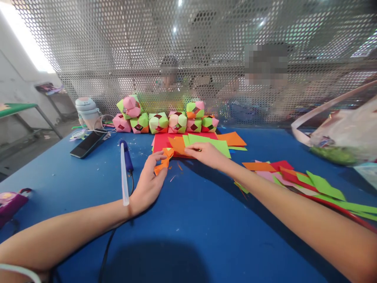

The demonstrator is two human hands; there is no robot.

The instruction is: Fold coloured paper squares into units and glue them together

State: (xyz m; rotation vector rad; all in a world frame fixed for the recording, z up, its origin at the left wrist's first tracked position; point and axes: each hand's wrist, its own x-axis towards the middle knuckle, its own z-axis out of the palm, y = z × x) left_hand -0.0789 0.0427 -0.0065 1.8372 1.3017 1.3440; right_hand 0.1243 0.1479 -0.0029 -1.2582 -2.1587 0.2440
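Observation:
On the blue table, my left hand [149, 181] is curled around a small folded piece of orange paper [166, 158], thumb on the near side. My right hand [206, 154] pinches the near edge of an orange paper sheet [176, 144] at the stack; its fingertips are partly hidden. Light green sheets [219, 146] lie just behind that hand, over red paper [161, 139]. Beside my left wrist is a blue glue gun [127, 156] with a long translucent glue stick [124, 177].
Several folded paper balls [158, 123] line the back, some stacked. A phone [88, 144] and a cup [88, 112] stand left. Coloured paper strips [297, 179] lie right, near a plastic bag [347, 133]. Behind the perforated metal panel [123, 51] people are visible.

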